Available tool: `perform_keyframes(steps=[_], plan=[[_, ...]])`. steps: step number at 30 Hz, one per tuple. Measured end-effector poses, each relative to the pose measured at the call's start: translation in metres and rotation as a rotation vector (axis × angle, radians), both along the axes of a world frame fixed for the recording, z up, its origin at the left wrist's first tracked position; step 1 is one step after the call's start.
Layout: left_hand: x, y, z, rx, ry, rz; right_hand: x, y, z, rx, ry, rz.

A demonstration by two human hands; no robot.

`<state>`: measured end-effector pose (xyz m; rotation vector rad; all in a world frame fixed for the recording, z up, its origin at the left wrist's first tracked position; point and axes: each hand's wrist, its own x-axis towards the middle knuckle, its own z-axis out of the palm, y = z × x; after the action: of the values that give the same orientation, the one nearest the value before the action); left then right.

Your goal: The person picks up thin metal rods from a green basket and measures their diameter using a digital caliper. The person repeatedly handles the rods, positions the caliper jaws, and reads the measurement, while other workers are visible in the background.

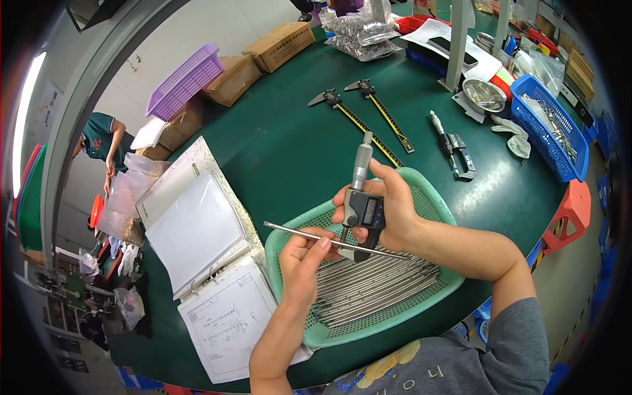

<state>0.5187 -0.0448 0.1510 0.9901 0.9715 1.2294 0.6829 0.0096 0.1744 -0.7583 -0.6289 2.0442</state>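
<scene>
My left hand [304, 266] pinches a thin metal rod [293, 230] between thumb and fingers. In my right hand [399, 210] is a digital micrometer [361, 207], its silver thimble pointing up and away from me. The rod passes through the micrometer's frame, slanting down to the right; whether the jaws touch it I cannot tell. Both hands are above a green plastic basket [274, 253], where many similar metal rods [368, 289] lie side by side.
An open binder [197, 224] with a drawing sheet [227, 329] lies to the left. Beyond the basket are two calipers [385, 118] and a second micrometer [454, 148]. A blue basket [526, 99] of metal parts stands at right, near a red stool [571, 214]. Another person [105, 141] is at far left.
</scene>
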Motion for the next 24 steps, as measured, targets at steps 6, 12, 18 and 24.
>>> perform_keyframes(steps=[6,12,18,24], plan=[[-0.0002,0.0000,-0.0012,0.007,0.015,-0.010,-0.0018,-0.0003,0.0029,0.010,-0.084,-0.019],[-0.0011,0.0022,0.0007,-0.027,-0.044,0.055,-0.0018,0.0015,0.0004,0.030,-0.096,-0.011],[-0.0026,0.0020,-0.0010,-0.040,-0.048,0.029,-0.0029,0.0014,0.0026,-0.017,-0.099,-0.005],[-0.0015,0.0015,-0.0016,-0.043,-0.032,0.000,0.0004,0.0022,-0.0020,-0.035,-0.020,0.011]])
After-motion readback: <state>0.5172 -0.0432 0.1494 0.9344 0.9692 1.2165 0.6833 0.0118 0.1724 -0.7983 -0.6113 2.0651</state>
